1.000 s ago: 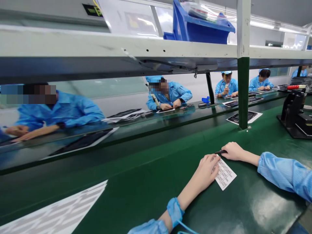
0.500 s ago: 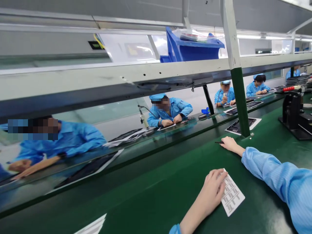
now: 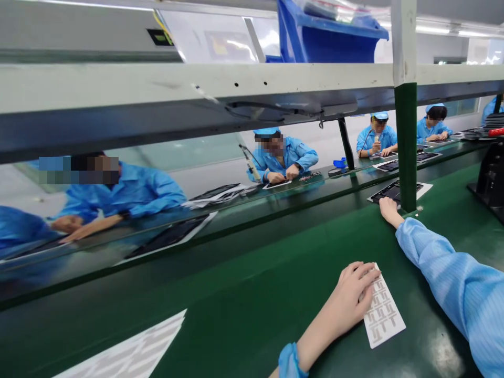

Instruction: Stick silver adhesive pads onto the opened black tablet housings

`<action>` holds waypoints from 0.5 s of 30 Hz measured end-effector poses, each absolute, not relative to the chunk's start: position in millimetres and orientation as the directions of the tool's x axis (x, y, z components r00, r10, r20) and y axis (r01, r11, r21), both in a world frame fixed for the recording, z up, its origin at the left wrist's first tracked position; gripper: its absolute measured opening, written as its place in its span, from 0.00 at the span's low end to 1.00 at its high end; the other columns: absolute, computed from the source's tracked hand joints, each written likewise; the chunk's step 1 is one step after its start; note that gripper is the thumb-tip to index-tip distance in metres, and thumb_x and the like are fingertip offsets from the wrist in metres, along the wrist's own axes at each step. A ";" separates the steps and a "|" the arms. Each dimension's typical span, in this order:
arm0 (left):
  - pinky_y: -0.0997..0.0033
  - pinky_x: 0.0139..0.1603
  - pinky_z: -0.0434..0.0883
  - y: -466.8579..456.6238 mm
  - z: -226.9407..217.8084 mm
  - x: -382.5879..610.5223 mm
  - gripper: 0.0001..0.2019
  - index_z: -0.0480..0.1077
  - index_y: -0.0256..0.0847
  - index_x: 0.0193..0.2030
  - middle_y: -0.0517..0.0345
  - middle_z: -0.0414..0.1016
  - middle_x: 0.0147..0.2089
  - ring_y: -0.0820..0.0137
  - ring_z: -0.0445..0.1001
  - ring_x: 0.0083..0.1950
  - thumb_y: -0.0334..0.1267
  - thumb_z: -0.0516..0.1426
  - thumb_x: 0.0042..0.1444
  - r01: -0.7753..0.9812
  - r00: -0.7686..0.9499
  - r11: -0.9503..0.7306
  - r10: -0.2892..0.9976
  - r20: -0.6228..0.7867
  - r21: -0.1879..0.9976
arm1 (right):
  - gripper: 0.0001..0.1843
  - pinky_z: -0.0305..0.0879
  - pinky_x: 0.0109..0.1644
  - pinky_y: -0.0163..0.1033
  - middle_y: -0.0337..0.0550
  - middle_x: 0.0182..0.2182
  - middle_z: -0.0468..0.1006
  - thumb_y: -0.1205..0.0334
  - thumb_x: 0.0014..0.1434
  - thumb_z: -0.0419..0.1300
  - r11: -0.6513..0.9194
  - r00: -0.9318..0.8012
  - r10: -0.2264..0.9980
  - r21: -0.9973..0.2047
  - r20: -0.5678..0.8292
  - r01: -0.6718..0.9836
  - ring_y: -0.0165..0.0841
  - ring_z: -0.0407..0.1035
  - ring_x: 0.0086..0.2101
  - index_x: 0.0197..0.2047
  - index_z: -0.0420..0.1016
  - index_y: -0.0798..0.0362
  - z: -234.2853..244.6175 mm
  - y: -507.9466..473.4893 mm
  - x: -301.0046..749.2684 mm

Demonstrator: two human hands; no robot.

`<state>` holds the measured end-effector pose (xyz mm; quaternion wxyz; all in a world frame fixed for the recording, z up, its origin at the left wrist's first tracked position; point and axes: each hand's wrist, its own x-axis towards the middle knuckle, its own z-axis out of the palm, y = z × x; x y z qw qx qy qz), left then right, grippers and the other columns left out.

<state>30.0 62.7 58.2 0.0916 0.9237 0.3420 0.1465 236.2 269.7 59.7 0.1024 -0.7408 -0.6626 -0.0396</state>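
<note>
My left hand (image 3: 353,296) lies on the green belt (image 3: 244,294) with its fingers spread over the near end of a small white sheet of grey printed labels (image 3: 385,316), pressing it flat. My right hand (image 3: 389,209) is stretched far forward, its blue sleeve (image 3: 444,273) across the belt. It touches the near edge of a black panel on a white backing (image 3: 398,191), just left of the green post (image 3: 407,147). Its fingers point away from me and are hidden.
A larger white printed sheet (image 3: 129,352) lies at the lower left of the belt. A black fixture (image 3: 490,181) stands at the right edge. Above runs a shelf rail with a blue bin (image 3: 326,39). Across a second belt, several people in blue coats work on black panels.
My right hand has gone forward from the small sheet to the black panel by the post; the thin black tool it held no longer shows. My left hand stayed on the sheet.
</note>
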 end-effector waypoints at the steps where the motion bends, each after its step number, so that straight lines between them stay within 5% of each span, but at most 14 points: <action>1: 0.49 0.60 0.64 62.1 58.5 30.7 0.15 0.66 0.41 0.56 0.50 0.66 0.59 0.59 0.63 0.61 0.28 0.53 0.63 0.607 0.720 -0.746 0.662 0.207 0.274 | 0.16 0.71 0.47 0.47 0.50 0.49 0.72 0.59 0.65 0.59 -0.094 0.110 0.977 -0.093 0.183 0.991 0.38 0.71 0.44 0.53 0.70 0.58 61.2 270.6 237.0; 15: 0.47 0.60 0.64 58.1 56.3 33.8 0.14 0.67 0.39 0.54 0.50 0.66 0.59 0.58 0.64 0.61 0.29 0.56 0.62 0.608 0.713 -0.756 0.655 0.252 0.244 | 0.17 0.71 0.48 0.49 0.49 0.51 0.71 0.59 0.65 0.59 0.211 -0.201 0.965 -0.046 0.166 0.976 0.39 0.71 0.46 0.54 0.69 0.56 113.8 219.7 194.9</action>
